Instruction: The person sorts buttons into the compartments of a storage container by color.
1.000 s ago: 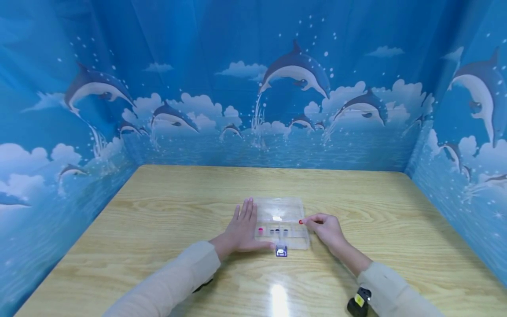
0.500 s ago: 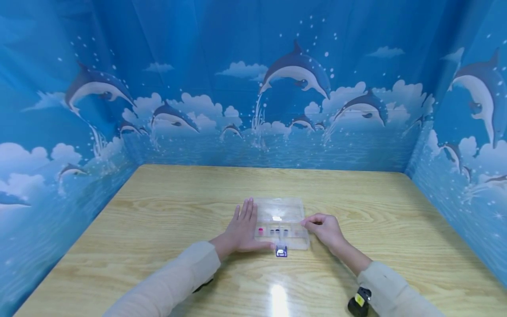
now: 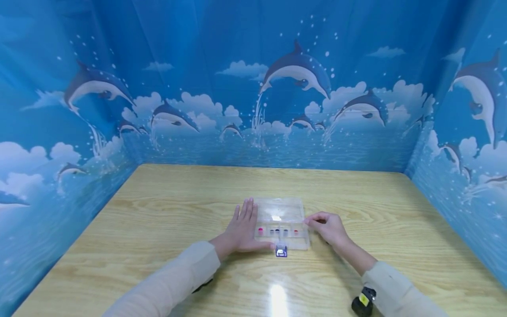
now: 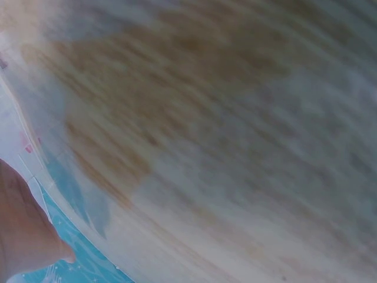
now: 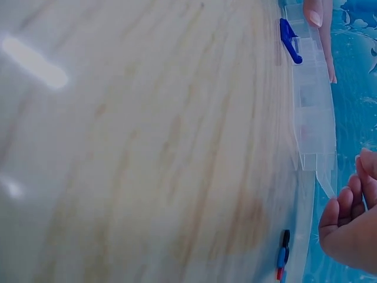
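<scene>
A clear plastic compartment box [image 3: 294,245] lies on the table with its see-through lid [image 3: 279,207] folded back. Its blue clasp [image 3: 281,251] faces the near edge. In the row of compartments sit a pink piece [image 3: 260,231], several dark pieces [image 3: 277,231] and a red piece [image 3: 295,232], too small to identify. My left hand [image 3: 241,229] lies spread along the box's left side, thumb by the front edge. My right hand [image 3: 325,225] is at the lid's right corner with fingers loosely bent; I see nothing held in it.
In the right wrist view, small black, blue and red items [image 5: 283,254] lie on the table near the box's right side. The wooden table [image 3: 190,193] is backed by blue dolphin-print curtains [image 3: 222,110]. A black wrist camera [image 3: 362,301] hangs under the right sleeve.
The red piece, earlier between my right thumb and fingers, now lies in the box's right compartment. My right hand has drawn slightly right. The left hand has stayed still.
</scene>
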Demonstrator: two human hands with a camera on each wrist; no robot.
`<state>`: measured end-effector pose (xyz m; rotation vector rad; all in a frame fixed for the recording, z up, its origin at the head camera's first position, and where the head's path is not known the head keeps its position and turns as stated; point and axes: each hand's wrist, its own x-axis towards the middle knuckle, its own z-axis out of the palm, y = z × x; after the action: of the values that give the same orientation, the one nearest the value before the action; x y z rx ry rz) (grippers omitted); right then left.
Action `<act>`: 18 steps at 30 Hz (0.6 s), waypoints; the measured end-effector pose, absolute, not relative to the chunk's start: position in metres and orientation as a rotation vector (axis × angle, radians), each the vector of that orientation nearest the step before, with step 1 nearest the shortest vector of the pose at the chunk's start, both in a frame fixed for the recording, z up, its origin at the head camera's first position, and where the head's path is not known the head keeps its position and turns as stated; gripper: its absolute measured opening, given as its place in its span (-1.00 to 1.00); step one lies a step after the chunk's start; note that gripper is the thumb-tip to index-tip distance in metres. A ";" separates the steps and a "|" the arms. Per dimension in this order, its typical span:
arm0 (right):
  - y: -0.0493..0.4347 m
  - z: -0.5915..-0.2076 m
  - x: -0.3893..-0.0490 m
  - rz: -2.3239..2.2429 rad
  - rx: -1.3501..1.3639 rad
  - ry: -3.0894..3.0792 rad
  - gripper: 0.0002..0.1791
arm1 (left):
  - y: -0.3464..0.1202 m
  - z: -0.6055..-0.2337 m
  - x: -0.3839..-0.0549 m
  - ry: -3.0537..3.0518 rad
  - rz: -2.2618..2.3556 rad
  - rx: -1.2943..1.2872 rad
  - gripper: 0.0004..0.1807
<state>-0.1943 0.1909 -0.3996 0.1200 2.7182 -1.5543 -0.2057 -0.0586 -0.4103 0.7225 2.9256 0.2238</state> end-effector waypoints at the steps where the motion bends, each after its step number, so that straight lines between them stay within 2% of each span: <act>1: 0.192 -0.399 -0.195 -1.552 0.120 2.717 -0.81 | -0.059 -0.410 -0.206 2.926 0.224 0.722 0.31; 18: 0.211 -0.399 -0.192 -1.514 0.021 2.769 -0.73 | -0.059 -0.413 -0.207 2.930 0.210 0.718 0.32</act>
<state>-0.1921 0.2108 -0.3988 0.0213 2.7691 -1.5142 -0.2070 -0.0587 -0.4126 0.7183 2.9298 0.2100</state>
